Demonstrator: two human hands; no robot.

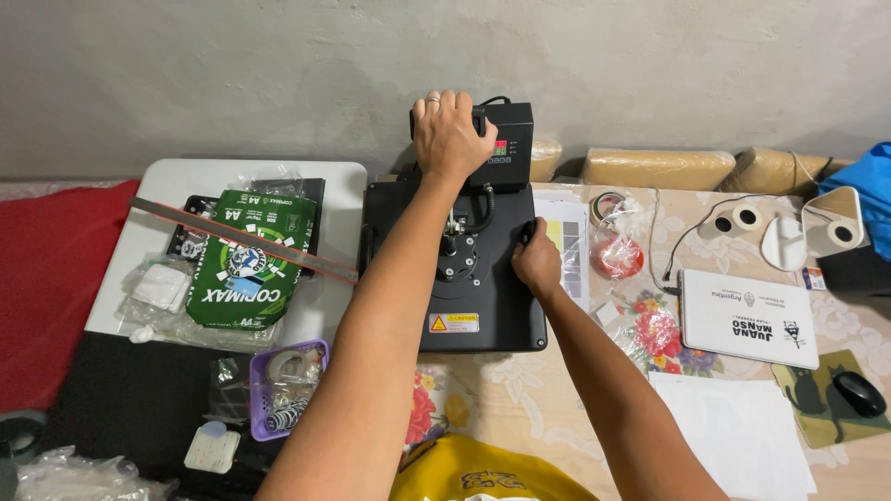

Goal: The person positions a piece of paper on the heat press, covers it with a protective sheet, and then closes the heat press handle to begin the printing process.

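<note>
A black heat press (483, 297) lies flat and closed on the table in front of me. My left hand (450, 134), a ring on one finger, is wrapped around its handle at the far end, beside the black control box (511, 147) with red digits. My right hand (536, 262) grips the right edge of the press's upper plate. A sheet of paper with a colour strip (568, 246) lies just right of that hand.
A green ream of paper (243, 264), a long ruler (241, 239) and a purple basket (283, 380) of small round parts sit on the left. Tape rolls (731, 219), a white closed laptop (747, 317), a mouse (858, 391) and white sheets (738, 431) are right.
</note>
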